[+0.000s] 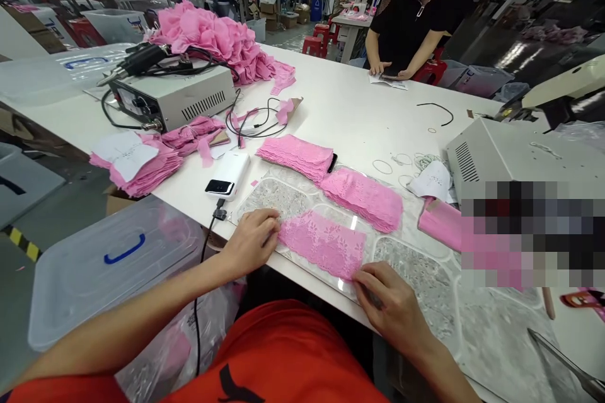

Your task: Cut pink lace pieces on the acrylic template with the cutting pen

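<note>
A pink lace piece (324, 242) lies spread flat on the grey stone-patterned mat (416, 271) at the table's near edge. My left hand (253, 239) has its fingers curled and closed at the piece's left end. At the lower right corner, my right hand (390, 302) pinches the lace edge between thumb and fingers. Just beyond the piece rest two stacks of pink lace, a left stack (295, 157) and a right stack (363, 198). A dark phone-like edge (332, 162) shows between the stacks.
A white power bank (229, 176) with a cable stands left. Behind it sit a grey machine box (174, 97) and a pink fabric heap (212, 38). Scissors (567, 362) lie right, near another grey box (501, 151). Across the table stands a person (411, 25) in black.
</note>
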The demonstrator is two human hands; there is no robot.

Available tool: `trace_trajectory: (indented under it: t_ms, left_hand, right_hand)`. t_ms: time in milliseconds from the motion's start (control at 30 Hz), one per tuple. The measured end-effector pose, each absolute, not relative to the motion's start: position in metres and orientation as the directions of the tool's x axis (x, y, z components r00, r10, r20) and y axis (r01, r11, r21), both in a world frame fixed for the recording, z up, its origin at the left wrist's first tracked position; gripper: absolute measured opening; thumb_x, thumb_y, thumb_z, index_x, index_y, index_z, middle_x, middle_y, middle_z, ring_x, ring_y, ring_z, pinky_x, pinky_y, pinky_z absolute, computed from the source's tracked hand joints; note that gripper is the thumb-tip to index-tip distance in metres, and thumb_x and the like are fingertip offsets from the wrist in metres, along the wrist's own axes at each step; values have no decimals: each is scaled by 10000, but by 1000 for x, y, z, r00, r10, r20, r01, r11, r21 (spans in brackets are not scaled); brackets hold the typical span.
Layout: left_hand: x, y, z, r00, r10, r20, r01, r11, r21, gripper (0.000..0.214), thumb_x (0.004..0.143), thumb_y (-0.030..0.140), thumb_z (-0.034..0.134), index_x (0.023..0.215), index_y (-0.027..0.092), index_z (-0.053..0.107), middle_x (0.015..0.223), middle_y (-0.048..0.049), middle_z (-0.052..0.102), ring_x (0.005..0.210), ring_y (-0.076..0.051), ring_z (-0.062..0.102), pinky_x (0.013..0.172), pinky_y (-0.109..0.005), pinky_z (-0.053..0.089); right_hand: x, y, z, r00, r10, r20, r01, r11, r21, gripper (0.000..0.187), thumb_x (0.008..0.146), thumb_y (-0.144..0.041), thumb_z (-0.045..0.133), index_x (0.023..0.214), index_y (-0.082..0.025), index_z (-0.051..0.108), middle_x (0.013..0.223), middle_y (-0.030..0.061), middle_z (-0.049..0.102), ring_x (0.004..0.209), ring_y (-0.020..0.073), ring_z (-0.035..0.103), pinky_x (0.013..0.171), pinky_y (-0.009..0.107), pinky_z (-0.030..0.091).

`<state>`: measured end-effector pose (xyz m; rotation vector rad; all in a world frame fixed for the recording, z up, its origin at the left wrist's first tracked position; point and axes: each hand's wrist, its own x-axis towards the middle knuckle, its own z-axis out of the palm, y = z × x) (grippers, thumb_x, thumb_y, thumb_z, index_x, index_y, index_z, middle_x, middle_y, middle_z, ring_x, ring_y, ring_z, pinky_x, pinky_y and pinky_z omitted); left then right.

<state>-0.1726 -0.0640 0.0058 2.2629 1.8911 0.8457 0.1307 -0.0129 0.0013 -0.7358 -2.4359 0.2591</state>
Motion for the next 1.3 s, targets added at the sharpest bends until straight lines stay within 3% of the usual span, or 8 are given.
trace_trajectory:
  t_ms: [167, 333, 500, 633, 900, 967, 1133, 1300]
  left_hand:
    - [-186, -70, 4, 237, 885, 402, 861, -382, 334, 246, 919, 255, 547, 1158, 203, 580, 1271, -119, 554, 1168, -241, 541, 967, -399, 480]
    - [-199, -63, 3, 345, 849, 400, 827, -477, 299, 146, 945, 253, 529, 986, 215, 664, 1253, -101, 580, 1143, -234, 563, 964, -392, 480]
    - [-203, -32, 30, 392, 891, 228, 754, -453, 475, 203, 944, 210, 467, 852, 182, 646, 1187, -84, 622, 1077, -187, 611, 929, -297, 504]
    - [-219, 35, 63, 360, 899, 248, 768, -437, 469, 194, 899, 211, 494, 778, 181, 643, 1117, -70, 661, 958, -183, 651, 850, -283, 522]
    - [-283, 156, 102, 132, 874, 467, 873, -325, 363, 205, 878, 246, 459, 839, 161, 641, 1234, -108, 579, 1181, -233, 536, 1046, -400, 397]
    - [-295, 155, 91, 130, 873, 470, 889, -313, 336, 215, 869, 257, 459, 813, 162, 644, 1228, -113, 582, 1161, -232, 549, 1028, -404, 415]
    - [-313, 128, 54, 202, 889, 412, 894, -339, 292, 257, 857, 326, 485, 724, 170, 640, 1112, -97, 638, 1003, -209, 614, 897, -361, 504]
    - [-284, 105, 50, 301, 851, 430, 846, -446, 291, 275, 931, 298, 423, 890, 159, 657, 1080, -93, 615, 1022, -211, 569, 952, -379, 448]
  right_hand:
    - [130, -14, 4, -679, 566, 468, 436, 824, -362, 143, 829, -144, 589, 961, -199, 590, 854, 49, 635, 768, 149, 593, 681, 281, 527]
    - [128, -10, 8, -682, 590, 433, 406, 797, -447, 122, 871, -147, 518, 856, -223, 613, 770, 24, 641, 688, 132, 598, 622, 251, 515]
    - [125, 22, 43, -636, 732, 244, 440, 605, -664, 222, 884, -309, 485, 708, -222, 589, 624, 7, 582, 544, 130, 539, 490, 251, 461]
    - [102, 82, 80, -532, 832, 157, 501, 459, -733, 306, 829, -421, 523, 638, -198, 612, 563, 26, 575, 511, 163, 516, 467, 306, 437]
    - [19, 206, 118, -430, 756, 493, 435, 652, -621, 297, 831, -396, 519, 837, -137, 664, 852, 60, 647, 761, 134, 557, 742, 294, 460]
    - [0, 213, 103, -496, 706, 505, 407, 703, -582, 333, 876, -347, 434, 873, -122, 679, 888, 62, 631, 827, 127, 575, 790, 290, 448]
    - [-17, 198, 50, -613, 661, 433, 392, 730, -560, 106, 760, -166, 589, 692, -195, 665, 737, 18, 626, 750, 139, 573, 747, 301, 463]
    - [25, 171, 41, -537, 765, 356, 482, 625, -614, 142, 817, -257, 544, 819, -207, 677, 814, 42, 647, 765, 153, 576, 726, 314, 470]
